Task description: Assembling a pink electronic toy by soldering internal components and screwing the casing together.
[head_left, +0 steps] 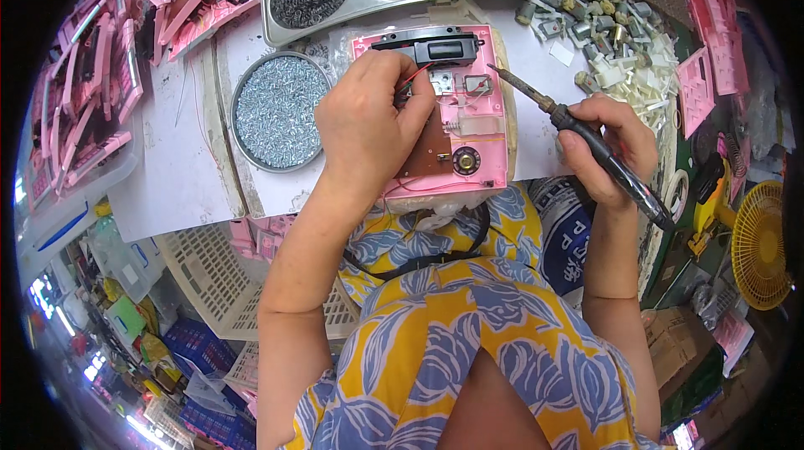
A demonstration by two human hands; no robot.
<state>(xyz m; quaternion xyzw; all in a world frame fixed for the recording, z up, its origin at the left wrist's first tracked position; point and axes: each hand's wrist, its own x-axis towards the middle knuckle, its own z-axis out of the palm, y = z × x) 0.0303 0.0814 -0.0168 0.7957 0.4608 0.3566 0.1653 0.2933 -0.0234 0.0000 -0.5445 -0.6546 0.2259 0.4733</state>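
A pink plastic housing (pixel 494 144) lies open in front of me. It carries a black part (pixel 444 49) along its far edge, a brown circuit board (pixel 427 152) and a small round speaker-like part (pixel 466 161). Over its left side, my left hand (pixel 368 111) is closed in a pinch on a thin red wire (pixel 416 75); the fingertips are partly hidden. My right hand (pixel 611 144) grips the black handle of a soldering iron (pixel 603 157). Its tip points up and left, just above the housing's right edge near the black part.
Left of the housing stands a round tin (pixel 280 111) of small screws. A metal tray (pixel 402 10) with dark small parts lies at the back. Pink housings (pixel 100 81) pile up far left; small motors and white parts (pixel 607 39) heap at right. A yellow fan (pixel 760 245) stands far right.
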